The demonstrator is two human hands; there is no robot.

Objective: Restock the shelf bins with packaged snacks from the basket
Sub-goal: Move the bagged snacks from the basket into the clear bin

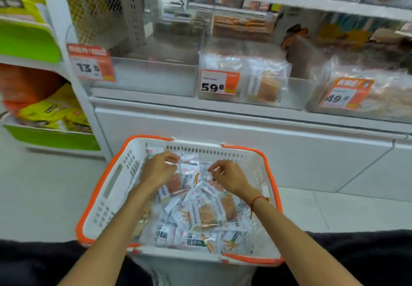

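Note:
A white basket (111, 187) with an orange rim sits on the floor in front of me, filled with several clear snack packets (200, 214) with white labels. My left hand (159, 168) is inside the basket at the far left, fingers curled on a packet (174, 158). My right hand (229, 175) reaches in at the far middle, fingertips pinching the edge of a clear packet (204, 166). Above, a clear shelf bin (156, 74) with a 13.5 tag looks empty. The bin (245, 85) tagged 59 holds a few similar packets.
A third bin (367, 94) tagged 49 at the right is full of packets. A white cabinet front (245, 147) runs below the shelf. Green shelving (44, 134) with yellow bags stands at the left. White floor tiles surround the basket.

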